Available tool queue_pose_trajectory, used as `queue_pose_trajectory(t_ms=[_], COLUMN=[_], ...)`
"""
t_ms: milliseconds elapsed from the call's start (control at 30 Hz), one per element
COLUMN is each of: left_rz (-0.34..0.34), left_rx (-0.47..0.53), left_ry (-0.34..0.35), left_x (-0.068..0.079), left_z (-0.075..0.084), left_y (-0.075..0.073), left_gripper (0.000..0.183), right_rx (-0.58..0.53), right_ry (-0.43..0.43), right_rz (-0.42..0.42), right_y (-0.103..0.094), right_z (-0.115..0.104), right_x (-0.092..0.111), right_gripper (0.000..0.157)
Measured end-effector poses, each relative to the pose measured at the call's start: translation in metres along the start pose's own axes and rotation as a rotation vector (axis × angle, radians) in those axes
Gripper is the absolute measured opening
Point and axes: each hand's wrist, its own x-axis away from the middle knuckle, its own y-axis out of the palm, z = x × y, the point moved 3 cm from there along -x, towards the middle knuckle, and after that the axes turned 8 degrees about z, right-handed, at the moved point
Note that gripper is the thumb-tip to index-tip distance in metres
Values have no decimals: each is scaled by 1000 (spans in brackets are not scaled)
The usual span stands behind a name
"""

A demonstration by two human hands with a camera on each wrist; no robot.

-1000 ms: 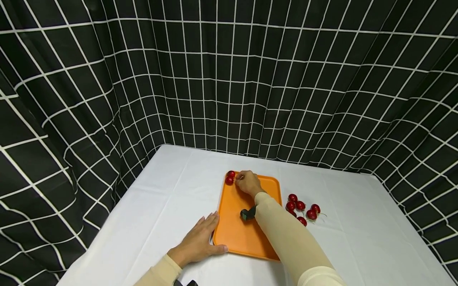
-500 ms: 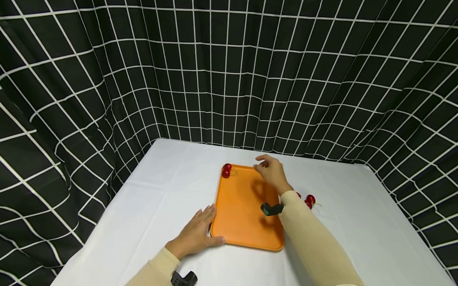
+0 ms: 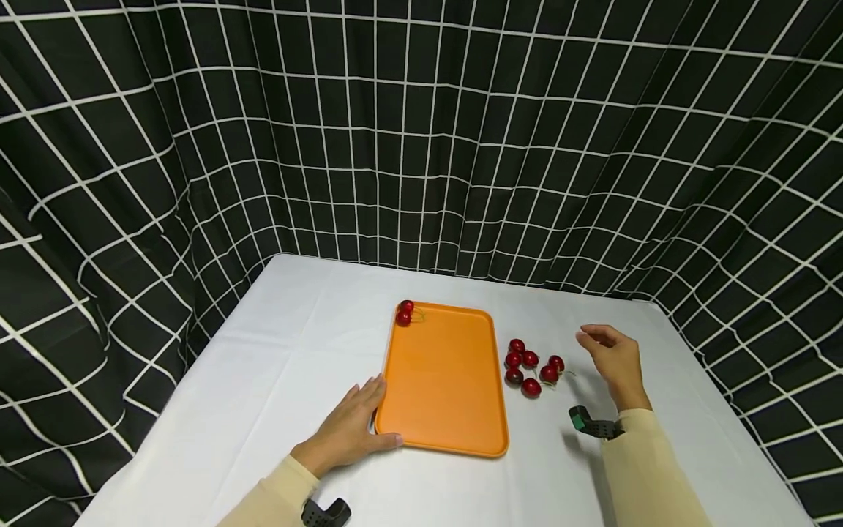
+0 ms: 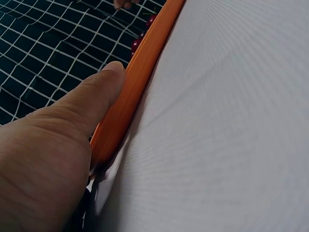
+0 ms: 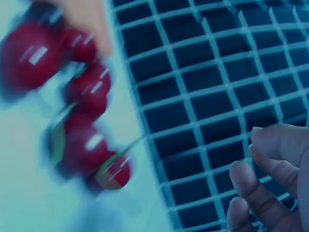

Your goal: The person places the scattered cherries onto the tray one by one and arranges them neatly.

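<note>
My left hand (image 3: 350,427) rests at the near left corner of an orange tray (image 3: 443,380), fingers along its left side and thumb at the front edge. The left wrist view shows the thumb (image 4: 91,101) against the tray's rim (image 4: 140,72). Two red cherries (image 3: 404,318) with stems lie in the tray's far left corner. Right of the tray, several cherries (image 3: 530,359) sit in a loose cluster on the cloth. My right hand (image 3: 614,360) hovers beyond that cluster, fingers loosely bent and holding nothing. Blurred cherries (image 5: 84,147) appear beside its fingers (image 5: 265,193) in the right wrist view.
A white cloth (image 3: 316,315) covers the table. Black curtains with a white grid (image 3: 369,146) hang behind it and along both sides. Each wrist carries a dark strapped camera (image 3: 593,424).
My right hand has left the two cherries in the tray's far left corner and swung right, past the loose cluster, which is uncovered. The left hand stays on the tray's corner.
</note>
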Motion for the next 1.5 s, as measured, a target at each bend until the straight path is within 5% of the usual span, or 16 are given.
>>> queue_pose_trajectory(t_ms=[367,833,1233,1500], left_rz=[-17,-11,-20,-18], left_rx=[29,8,2,4], left_ry=[-15,-8,-21,-13], left_x=[4,-2,1,1], left_z=[-1,0,-1,0], left_y=[3,1,2,1], left_gripper=[112,111,112,109], right_rx=[173,325,124,8], right_ry=[-23,-51,35,56], right_rz=[-170,-277,-129,-41], right_y=[12,16,-8,4], right_z=[58,57,36,-1], right_x=[13,19,12,7], right_gripper=[39,28,39,41])
